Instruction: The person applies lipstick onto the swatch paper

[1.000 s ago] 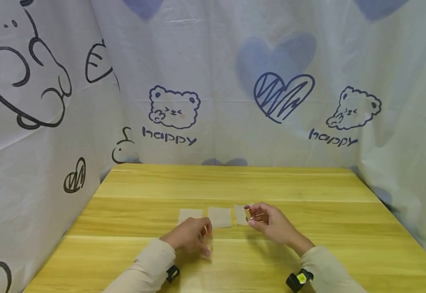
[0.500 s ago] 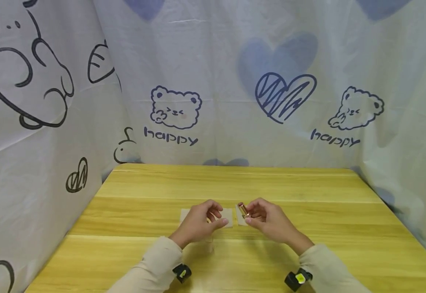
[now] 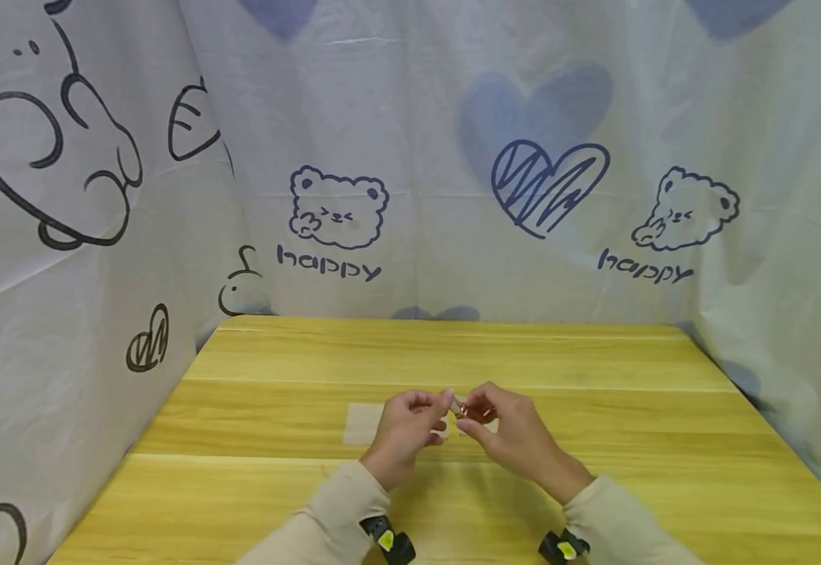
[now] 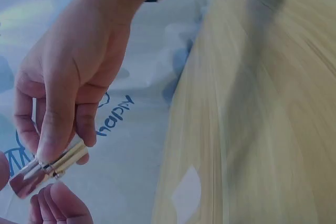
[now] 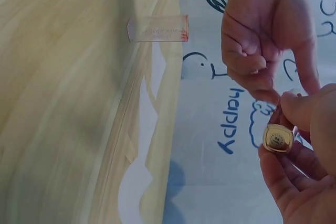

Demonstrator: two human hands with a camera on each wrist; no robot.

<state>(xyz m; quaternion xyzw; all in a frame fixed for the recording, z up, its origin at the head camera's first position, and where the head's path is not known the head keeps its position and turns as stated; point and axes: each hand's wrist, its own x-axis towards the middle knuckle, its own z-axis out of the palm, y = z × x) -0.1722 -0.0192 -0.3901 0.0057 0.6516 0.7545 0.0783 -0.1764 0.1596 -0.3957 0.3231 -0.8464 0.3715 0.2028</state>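
A small lipstick tube (image 3: 457, 408) with shiny gold metal is held between both hands above the table. My left hand (image 3: 410, 431) pinches its upper end between thumb and fingers. My right hand (image 3: 519, 431) grips the lower end with thumb and fingertips. In the left wrist view the lipstick (image 4: 68, 160) lies slanted under the left thumb, with a pinkish section toward one end. The right wrist view shows the lipstick's square gold end (image 5: 278, 139) facing the camera. A clear cap (image 5: 157, 29) with a reddish rim stands on the table in that view; in the head view it is hidden.
Pale paper squares lie in a row on the wooden table (image 3: 594, 377); the left square (image 3: 359, 424) shows most, and the others are largely covered by the hands. White curtains (image 3: 425, 235) with blue drawings hang behind the table and at both sides.
The left hand has let go of the clear cap, leaving it on the table, and moved right and away to pinch the lipstick. The right hand has shifted slightly left, still holding the lipstick.
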